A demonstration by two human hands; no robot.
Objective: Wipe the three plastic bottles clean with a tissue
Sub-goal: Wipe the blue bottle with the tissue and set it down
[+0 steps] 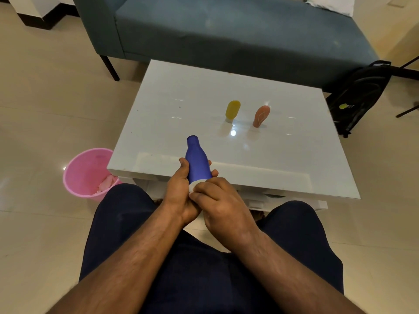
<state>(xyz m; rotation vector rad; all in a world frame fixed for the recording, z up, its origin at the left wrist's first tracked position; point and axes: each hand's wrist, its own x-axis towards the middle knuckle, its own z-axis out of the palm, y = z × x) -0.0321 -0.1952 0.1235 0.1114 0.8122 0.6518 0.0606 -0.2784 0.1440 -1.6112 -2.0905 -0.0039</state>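
Our left hand [179,189] grips the smooth blue bottle [196,162] over the glossy white table's [283,164] near edge. Right hand [223,206] pinches crumpled white tissue [194,185] against its base. Yellow bottle [232,110] and orange bottle [261,116] stand mid-table.

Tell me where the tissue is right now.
In the head view, the tissue sits low centre, pinched by the right hand against the blue bottle held by the left hand.
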